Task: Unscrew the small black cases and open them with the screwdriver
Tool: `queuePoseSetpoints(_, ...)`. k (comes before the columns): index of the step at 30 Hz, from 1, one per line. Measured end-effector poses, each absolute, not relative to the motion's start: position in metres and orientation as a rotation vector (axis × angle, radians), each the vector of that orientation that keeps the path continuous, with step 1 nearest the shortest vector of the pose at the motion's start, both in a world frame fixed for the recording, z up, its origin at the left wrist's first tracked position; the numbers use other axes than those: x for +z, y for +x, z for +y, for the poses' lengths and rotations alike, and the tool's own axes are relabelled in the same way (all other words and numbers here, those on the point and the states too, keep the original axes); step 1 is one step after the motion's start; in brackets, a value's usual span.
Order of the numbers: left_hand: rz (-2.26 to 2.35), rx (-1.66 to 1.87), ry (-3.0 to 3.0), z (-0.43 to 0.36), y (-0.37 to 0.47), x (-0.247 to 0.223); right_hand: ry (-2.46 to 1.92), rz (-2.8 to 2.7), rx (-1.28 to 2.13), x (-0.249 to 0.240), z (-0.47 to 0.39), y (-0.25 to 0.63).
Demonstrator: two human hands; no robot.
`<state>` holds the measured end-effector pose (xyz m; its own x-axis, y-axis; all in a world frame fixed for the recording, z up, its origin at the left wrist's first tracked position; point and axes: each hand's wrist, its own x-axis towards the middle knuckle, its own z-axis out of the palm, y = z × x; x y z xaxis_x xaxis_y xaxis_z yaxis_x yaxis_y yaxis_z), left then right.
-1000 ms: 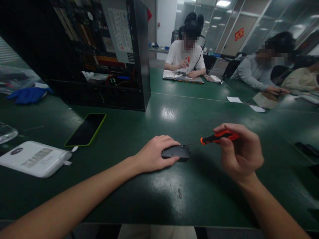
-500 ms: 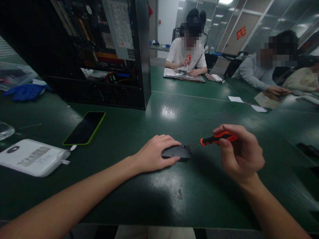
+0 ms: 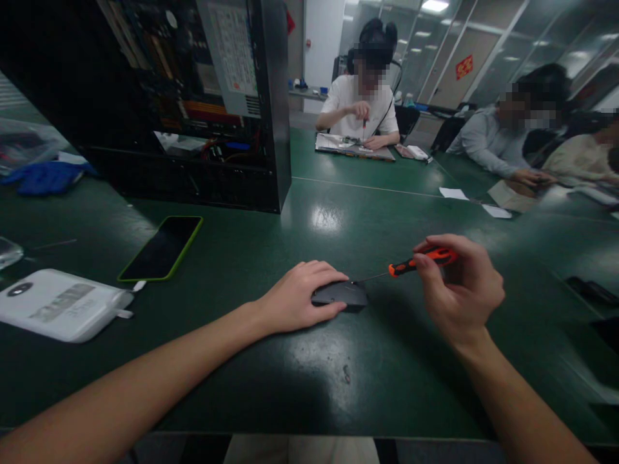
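Note:
A dark grey computer mouse (image 3: 342, 294) lies on the green table (image 3: 242, 380). My left hand (image 3: 307, 295) grips its sides, thumb on the near side and fingers on the far side, covering its left part. In my right hand (image 3: 461, 290) is an orange and black screwdriver (image 3: 420, 261), held by the handle between thumb and fingers. Its thin shaft slants down to the left, and the tip meets the right end of the mouse near a small dark spot. Whether the tip sits in a screw is too small to tell.
An open black computer case (image 3: 283, 116) stands at the back left. Nearer are a green-edged phone (image 3: 162, 248) and a white power bank (image 3: 62, 306), with blue gloves (image 3: 48, 177) behind. Across the table a person (image 3: 360, 109) works with a screwdriver; more people sit at the right.
My right hand and the screwdriver handle have shifted slightly up, tilting the shaft a little steeper. The left hand still grips the mouse. The person opposite has moved the screwdriver lower.

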<state>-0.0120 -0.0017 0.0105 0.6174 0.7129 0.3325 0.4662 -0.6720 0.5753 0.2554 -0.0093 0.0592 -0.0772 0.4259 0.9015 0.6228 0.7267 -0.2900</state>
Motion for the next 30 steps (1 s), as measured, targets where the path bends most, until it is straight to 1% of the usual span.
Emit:
queuePoseSetpoints(8,0.902,0.78,2.399,-0.001,-0.012,0.01,-0.834,-1.865,-0.499,0.06,-0.013,0.263)
queuePoseSetpoints(12,0.898,0.781,2.391,-0.001,-0.012,0.01,-0.799,-1.925,-0.507,0.06,-0.017,0.262)
queuePoseSetpoints(17,0.884,0.794,2.388,0.0,-0.011,0.01,-0.865,-1.959,-0.36,0.071,-0.018,0.251)
queuePoseSetpoints(19,0.88,0.79,2.393,0.0,-0.011,0.01,-0.922,-2.025,-0.244,0.081,-0.016,0.247)
queuePoseSetpoints(23,0.884,0.787,2.405,-0.001,-0.011,0.012,-0.956,-2.293,0.046,0.116,-0.007,0.244)
queuePoseSetpoints(27,0.88,0.787,2.423,-0.001,-0.012,0.012,-0.817,-2.603,0.336,0.156,0.002,0.239)
queuePoseSetpoints(29,0.88,0.792,2.431,-0.001,-0.012,0.012,-0.775,-2.712,0.412,0.168,0.006,0.232)
queuePoseSetpoints(30,0.884,0.793,2.436,-0.001,-0.012,0.012,-0.799,-2.738,0.394,0.171,0.008,0.228)
